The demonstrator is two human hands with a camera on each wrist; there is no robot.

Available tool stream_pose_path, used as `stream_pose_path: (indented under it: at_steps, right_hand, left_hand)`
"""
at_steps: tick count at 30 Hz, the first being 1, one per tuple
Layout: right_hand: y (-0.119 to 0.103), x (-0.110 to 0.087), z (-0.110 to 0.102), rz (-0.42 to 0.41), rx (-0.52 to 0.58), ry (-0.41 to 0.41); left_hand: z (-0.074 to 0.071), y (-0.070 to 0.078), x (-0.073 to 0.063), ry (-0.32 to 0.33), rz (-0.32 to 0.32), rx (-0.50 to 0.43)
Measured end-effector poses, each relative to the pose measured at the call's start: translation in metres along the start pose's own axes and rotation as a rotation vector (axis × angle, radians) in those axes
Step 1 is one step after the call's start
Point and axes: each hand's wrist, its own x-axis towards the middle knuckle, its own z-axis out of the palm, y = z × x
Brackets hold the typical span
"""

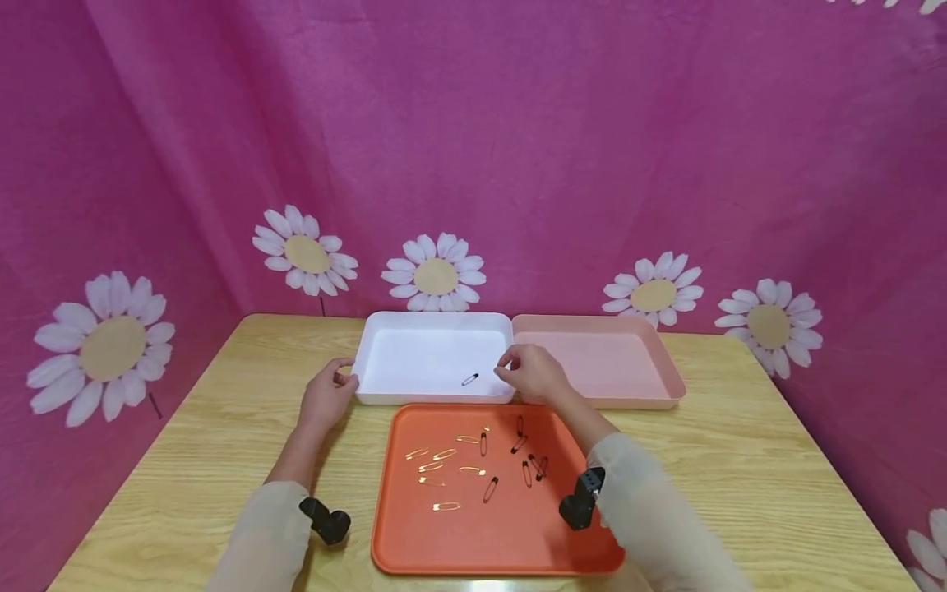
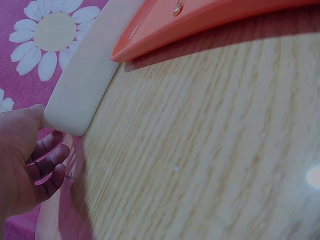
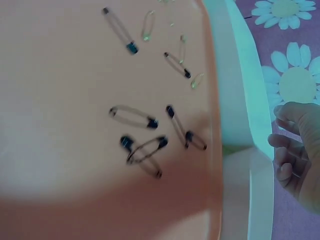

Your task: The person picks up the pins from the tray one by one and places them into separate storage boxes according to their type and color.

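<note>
My left hand [image 1: 328, 400] is at the left end of a white tray [image 1: 414, 393], its fingertips touching the tray's outer wall. In the left wrist view, the other fingers [image 2: 47, 167] hang loosely bent beside the corner. My right hand [image 1: 534, 374] hovers over the right end of the white tray, fingers loosely bent, with nothing visible between them. One black safety pin [image 1: 469, 380] lies in the white tray, just left of those fingertips. On the orange tray [image 1: 503, 543] lie several gold safety pins [image 1: 445, 507] and several black safety pins [image 1: 491, 490], some of them overlapping.
A pink tray [image 1: 607, 370] stands against the white tray's right end. Both sit behind the orange tray on a wooden table [image 1: 740, 460]. A magenta curtain [image 1: 547, 164] with daisies hangs behind the table.
</note>
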Motion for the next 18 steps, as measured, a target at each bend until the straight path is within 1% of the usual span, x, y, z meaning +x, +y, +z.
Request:
stream_pose_path:
  at_steps: [7, 13, 18]
  right_hand:
    - [0.020, -0.023, -0.005, -0.094, -0.045, -0.025]
    - [0.034, -0.048, -0.005, -0.145, -0.060, -0.047]
    - [0.041, -0.073, -0.004, -0.172, -0.097, -0.068]
  left_hand:
    - [0.000, 0.000, -0.001, -0.012, 0.012, 0.007]
    - [0.000, -0.003, -0.001, -0.008, 0.021, 0.023]
    - [0.000, -0.001, 0.000, -0.003, 0.031, 0.031]
